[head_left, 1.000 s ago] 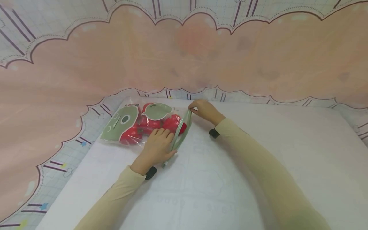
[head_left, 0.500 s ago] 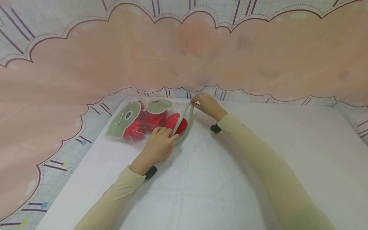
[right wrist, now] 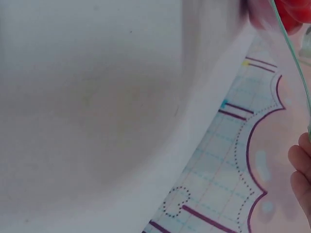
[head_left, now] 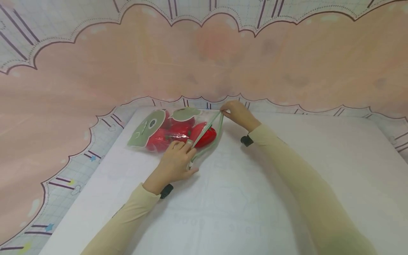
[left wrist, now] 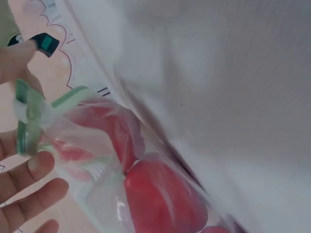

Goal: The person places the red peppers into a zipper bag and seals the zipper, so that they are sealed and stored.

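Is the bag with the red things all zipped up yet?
Not yet. The red fruits already sit inside the clear bag. The left hand pinches the green zip strip at its near end, the right hand the far corner. The mouth still gapes, so sealing remains.

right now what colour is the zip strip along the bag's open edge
Pale green; the zip strip on the bag shows best in the head view.
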The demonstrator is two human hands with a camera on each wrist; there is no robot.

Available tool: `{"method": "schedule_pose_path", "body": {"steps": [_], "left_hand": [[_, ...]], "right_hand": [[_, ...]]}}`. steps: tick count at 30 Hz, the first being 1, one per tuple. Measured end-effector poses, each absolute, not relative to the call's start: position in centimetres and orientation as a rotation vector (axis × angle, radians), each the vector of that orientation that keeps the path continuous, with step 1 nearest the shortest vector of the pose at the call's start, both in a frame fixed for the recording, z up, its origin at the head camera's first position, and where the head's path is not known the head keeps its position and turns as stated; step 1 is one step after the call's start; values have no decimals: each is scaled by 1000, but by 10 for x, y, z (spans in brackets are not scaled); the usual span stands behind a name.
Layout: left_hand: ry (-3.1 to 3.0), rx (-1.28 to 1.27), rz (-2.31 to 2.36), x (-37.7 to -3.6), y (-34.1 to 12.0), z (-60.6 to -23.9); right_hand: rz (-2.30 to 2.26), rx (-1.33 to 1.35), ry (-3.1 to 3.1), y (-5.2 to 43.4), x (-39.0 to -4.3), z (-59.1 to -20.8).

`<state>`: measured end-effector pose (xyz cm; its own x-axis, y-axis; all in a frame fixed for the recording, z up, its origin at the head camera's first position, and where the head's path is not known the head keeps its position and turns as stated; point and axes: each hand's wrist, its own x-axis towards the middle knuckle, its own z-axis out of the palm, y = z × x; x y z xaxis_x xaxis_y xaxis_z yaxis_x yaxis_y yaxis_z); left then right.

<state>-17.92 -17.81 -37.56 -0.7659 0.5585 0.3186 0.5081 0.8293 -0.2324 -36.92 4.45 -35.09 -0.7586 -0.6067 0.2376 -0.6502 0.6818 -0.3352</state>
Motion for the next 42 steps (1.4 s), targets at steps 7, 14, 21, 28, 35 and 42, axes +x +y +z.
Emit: {"method": "schedule_pose_path", "body": {"steps": [7, 14, 21, 28, 35, 42], "left_hand": [[-2575, -825, 176, -180, -178, -375], [-2431, -809, 90, -184, -178, -369], [-2397, -774, 8, -185, -181, -361], [-2353, -754, -11, -185, -183, -364], [-2300, -679, -36, -184, -184, -366], [-2241, -583, -38, -184, -186, -368]], "right_hand": [[624, 1036, -2798, 52, -371, -354], [617, 1065, -2763, 57, -370, -360], [628, 1044, -2813, 57, -370, -366], [665, 1050, -2808, 54, -361, -362], [707, 1099, -2709, 51, -340, -349], [722, 1282, -2520, 45, -317, -343]]}}
